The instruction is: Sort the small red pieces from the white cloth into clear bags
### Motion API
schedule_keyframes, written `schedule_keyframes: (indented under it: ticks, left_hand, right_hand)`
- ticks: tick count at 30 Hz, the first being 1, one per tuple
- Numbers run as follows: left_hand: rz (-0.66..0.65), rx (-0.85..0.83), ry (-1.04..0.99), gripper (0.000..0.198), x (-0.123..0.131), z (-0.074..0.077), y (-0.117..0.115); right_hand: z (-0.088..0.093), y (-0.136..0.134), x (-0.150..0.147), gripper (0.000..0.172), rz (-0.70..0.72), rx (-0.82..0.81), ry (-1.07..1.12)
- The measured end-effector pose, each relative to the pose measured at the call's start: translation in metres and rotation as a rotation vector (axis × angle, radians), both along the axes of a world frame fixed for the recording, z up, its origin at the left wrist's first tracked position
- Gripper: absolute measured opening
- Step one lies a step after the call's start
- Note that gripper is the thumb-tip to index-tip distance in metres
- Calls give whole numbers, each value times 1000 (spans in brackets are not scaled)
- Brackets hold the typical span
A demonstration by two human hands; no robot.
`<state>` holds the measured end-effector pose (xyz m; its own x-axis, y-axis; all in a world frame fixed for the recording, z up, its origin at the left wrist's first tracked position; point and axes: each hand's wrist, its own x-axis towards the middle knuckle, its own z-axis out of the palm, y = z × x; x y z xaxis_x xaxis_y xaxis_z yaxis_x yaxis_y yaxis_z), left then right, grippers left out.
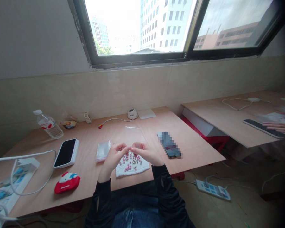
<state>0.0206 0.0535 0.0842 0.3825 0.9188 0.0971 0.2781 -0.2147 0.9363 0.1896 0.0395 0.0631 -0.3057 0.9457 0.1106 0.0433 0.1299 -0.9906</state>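
Observation:
My left hand (pixel 118 155) and my right hand (pixel 144 153) meet fingertip to fingertip, both closed in a pinch. Whatever lies between the fingers is too small to make out. Below them a white cloth (pixel 130 173) is spread on the table, with several pink beads (pixel 127 167) and small metallic-looking pieces (pixel 134 162) scattered over it. Just left of my left hand lies a clear plastic bag (pixel 103 151) with something pinkish at its lower edge. A clear flat sheet or bag (pixel 134 133) rests beyond my hands.
A dark phone (pixel 169 145) lies to the right. On the left are a white-cased phone (pixel 66 153), a red plush pouch (pixel 67 183), a water bottle (pixel 49 125) and a power strip (pixel 20 180). A small camera (pixel 132 114) sits at the back. Another person's hand (pixel 279 125) blurs at the neighbouring table.

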Motion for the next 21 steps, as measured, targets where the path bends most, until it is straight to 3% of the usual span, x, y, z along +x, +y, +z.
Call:
schedule_keyframes:
  ticks: [12,21]
  left_hand:
    - [199,26,-73,32,-5,-9,5]
    - [251,9,-64,31,-9,8,-2]
  right_hand:
    - [-2,1,-4,42,-76,24,36]
    - [5,-1,-12,39,-119,30,153]
